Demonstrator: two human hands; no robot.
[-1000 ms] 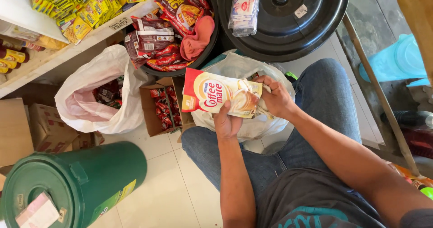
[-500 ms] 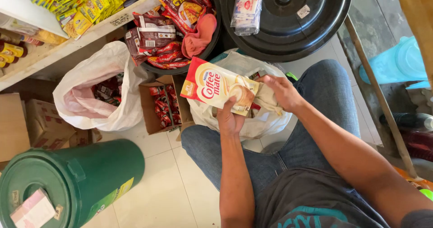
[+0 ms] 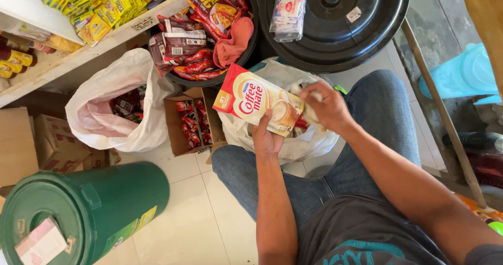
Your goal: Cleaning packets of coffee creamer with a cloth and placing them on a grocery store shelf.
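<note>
Cream-and-red, the creamer pouch point(image 3: 258, 100) lies tilted over the white plastic bag point(image 3: 293, 139) in your lap. Your left hand point(image 3: 266, 136) pinches its lower edge, with the pouch at 12 o'clock from that hand. Your right hand point(image 3: 326, 105), curled shut on small white packets point(image 3: 306, 113), sits at the pouch's 3 o'clock, touching its corner. An open carton of red sachets point(image 3: 191, 121) stands at 9 o'clock.

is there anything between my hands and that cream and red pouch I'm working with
No. The left hand already grips the cream and red pouch at its lower edge, and the right hand is at its right end, over the white plastic bag. Nothing visible lies between them.
</note>
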